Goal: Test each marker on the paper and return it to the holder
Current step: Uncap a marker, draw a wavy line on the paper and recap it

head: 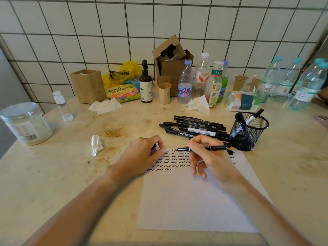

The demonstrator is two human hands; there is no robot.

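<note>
A white sheet of paper (195, 201) lies on the table with several rows of black squiggles near its top. My right hand (211, 157) grips a black marker (216, 148) held level over the top of the sheet, its uncapped tip pointing left. My left hand (143, 153) rests on the paper's top left corner, fingers curled on a small black piece that looks like the cap. A pile of several black markers (197, 127) lies beyond the paper. To its right stands a black mesh holder (248, 132) with markers inside.
Bottles (185, 82), a cardboard box (170, 66), a wooden box (87, 85), paper cups and a tissue pack (243, 102) line the tiled wall. A plastic jar (24, 123) stands at far left. A crumpled tissue (96, 144) lies left of my left hand.
</note>
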